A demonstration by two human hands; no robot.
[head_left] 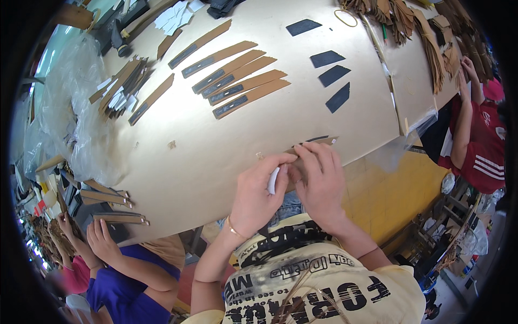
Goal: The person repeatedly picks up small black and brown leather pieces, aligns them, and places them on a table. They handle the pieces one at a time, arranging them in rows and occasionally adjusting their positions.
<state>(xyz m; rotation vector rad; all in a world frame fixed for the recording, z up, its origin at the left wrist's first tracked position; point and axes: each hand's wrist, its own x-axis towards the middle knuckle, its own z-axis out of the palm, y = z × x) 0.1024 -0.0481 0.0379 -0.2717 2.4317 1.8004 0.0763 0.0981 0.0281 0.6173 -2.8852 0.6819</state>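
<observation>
Near the table's front edge, both hands are together on a brown leather-like strip (327, 141) with a dark edge and a small white tag at its right end. My left hand (258, 186) is closed on the strip's left part, fingers bent, with a folded white slip (273, 181) between thumb and palm. Curled over the strip from the right is my right hand (322, 181), its fingertips pressing on it. The fingers hide most of the strip. Beyond them lie several brown strips with black patches (232, 89), fanned out, and several loose dark pieces (331, 58).
A bundle of strips with white slips (123, 89) lies at the left beside crumpled clear plastic (75, 102). A hammer (120, 40) rests at the far left. Bunched brown pieces (388, 19) occupy the far right. Co-workers (480, 129) work at right and lower left.
</observation>
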